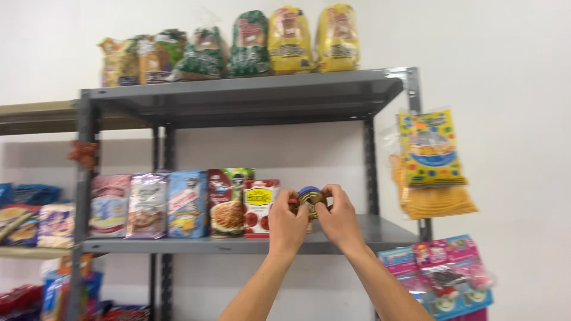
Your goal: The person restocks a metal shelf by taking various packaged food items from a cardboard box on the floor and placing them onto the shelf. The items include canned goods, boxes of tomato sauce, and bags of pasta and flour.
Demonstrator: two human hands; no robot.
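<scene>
Bread bags (238, 44) line the top of my grey metal shelf (250, 92); boxed goods (187, 204) stand below, yellow packets (433, 160) hang alongside.

We see a rack (238, 95) of grey painted metal, matt and smooth, with punched uprights. The bags (250, 44) on its top shelf are thin clear plastic with a glossy crinkle. On the middle shelf the pouches (148, 205) look like shiny foil, and the carton (259, 208) beside them is printed card. The can (310, 199) between our left hand (286, 223) and right hand (340, 219) is glossy metal. On the right, hanging packs (431, 148) are clear shiny plastic. The far wall (511, 119) is matt white.
</scene>
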